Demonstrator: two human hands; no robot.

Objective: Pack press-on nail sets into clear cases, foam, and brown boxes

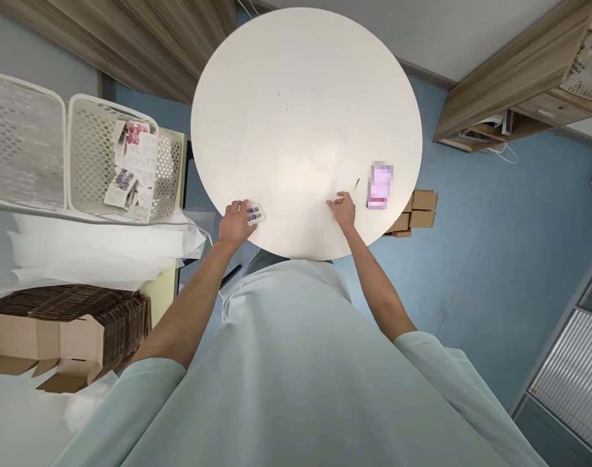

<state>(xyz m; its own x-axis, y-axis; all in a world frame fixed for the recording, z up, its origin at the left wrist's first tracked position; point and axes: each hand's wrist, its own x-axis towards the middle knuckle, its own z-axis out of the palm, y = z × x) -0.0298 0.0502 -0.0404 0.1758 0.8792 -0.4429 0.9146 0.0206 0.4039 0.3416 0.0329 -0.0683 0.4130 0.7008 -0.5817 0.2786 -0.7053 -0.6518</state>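
Left hand [235, 224] on one clear pack [255, 213]

The left hand is curled, its fingers and thumb closed on the near edge of the pack, which lies at its right side, on the one table [305, 123]. Dark pieces inside are too small to count surely. The right hand [343, 209], well apart, has half-bent fingers; I cannot tell if it pinches something. Just to its right lies one pink item [380, 187], blurred. Two baskets [167, 168] stand well left of the left hand.

My left hand [233, 224] hides part of the clear pack [255, 213] at the table's [300, 97] near left edge; its contents are too small to identify. Pixelation blurs the pink rectangle [379, 187] by the right edge.
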